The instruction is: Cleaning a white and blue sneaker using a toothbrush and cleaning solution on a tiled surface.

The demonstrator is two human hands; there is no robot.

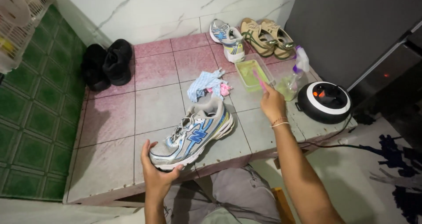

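Note:
A grey and blue running shoe [195, 134] lies on the tiled platform [114, 131] in front of me, toe toward me. My left hand [154, 171] cups its toe from below and the left side. My right hand [272, 103] is raised further back and grips a pink-handled brush [259, 80], whose tip reaches into a shallow green tray [251, 76] of liquid. The matching second running shoe [227, 39] stands at the back by the wall.
A blue and pink cloth [210, 85] lies behind the near shoe. A spray bottle [295, 74] stands right of the tray, with a round black and white appliance [324, 101] beside it. Tan shoes [268, 37] and black shoes [107, 63] line the back.

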